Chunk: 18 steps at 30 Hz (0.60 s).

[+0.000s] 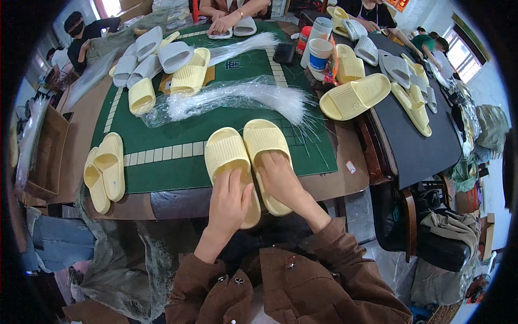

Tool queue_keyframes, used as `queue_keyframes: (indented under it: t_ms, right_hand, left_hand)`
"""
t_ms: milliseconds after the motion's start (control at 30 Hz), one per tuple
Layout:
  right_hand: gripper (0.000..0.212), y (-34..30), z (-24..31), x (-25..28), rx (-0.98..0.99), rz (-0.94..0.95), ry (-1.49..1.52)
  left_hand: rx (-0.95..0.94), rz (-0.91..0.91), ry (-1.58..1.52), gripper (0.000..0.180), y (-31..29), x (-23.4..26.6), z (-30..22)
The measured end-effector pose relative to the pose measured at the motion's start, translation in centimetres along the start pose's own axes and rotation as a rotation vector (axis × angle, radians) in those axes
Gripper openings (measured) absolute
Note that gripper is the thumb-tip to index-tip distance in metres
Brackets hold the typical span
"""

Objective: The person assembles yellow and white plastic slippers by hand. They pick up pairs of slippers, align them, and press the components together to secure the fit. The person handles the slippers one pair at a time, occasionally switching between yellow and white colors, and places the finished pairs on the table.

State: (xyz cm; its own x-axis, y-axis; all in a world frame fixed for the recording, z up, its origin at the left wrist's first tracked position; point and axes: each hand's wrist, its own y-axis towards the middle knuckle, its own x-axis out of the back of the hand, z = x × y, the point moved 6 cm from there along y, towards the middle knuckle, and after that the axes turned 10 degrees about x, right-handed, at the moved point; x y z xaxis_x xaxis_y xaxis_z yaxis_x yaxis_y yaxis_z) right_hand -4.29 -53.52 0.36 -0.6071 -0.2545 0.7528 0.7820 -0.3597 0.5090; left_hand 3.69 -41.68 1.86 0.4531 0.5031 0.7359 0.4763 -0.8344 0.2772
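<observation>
Side by side at the table's front edge lie two pale yellow slide slippers, toes pointing away from me and heels overhanging the edge. My left hand (229,201) has its fingers inside the left slide (224,147), their tips at the ribbed strap and the thumb to the right. My right hand (280,179) reaches under the strap of the right slide (265,135), and that strap hides its fingertips. Another pair of yellow slides (111,164) leans together at the table's left front. Just beyond my slides stretches a bundle of clear plastic fasteners (248,102).
Grey slides (175,56) and yellow slides (190,72) are heaped on the green mat (151,181). Cups (319,54) and more slides (356,97) stand right. Across the table, a person's hands (229,21) work on grey slides. A black chair (440,237) is at right.
</observation>
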Motion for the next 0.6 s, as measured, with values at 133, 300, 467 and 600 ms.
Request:
queue_keyframes:
  t_ms: [133,300,467,600]
  right_hand:
    - [0.016,1.2,-1.8,-2.3,-0.023,0.171,-0.075]
    - [0.023,1.8,-5.1,-5.9,0.069,0.453,-0.263]
    - [0.029,2.5,-5.2,-5.2,-0.100,0.342,-0.061]
    - [0.030,2.3,-3.2,-4.3,-0.131,0.284,0.024]
  left_hand:
    - [0.002,-0.050,0.071,0.061,0.9,-1.2,1.1]
    - [0.155,0.188,0.191,0.071,3.7,-3.1,2.5]
    - [0.351,0.506,-0.069,0.064,5.3,-3.8,3.0]
    - [0.350,0.427,0.006,0.057,4.3,-4.4,3.3]
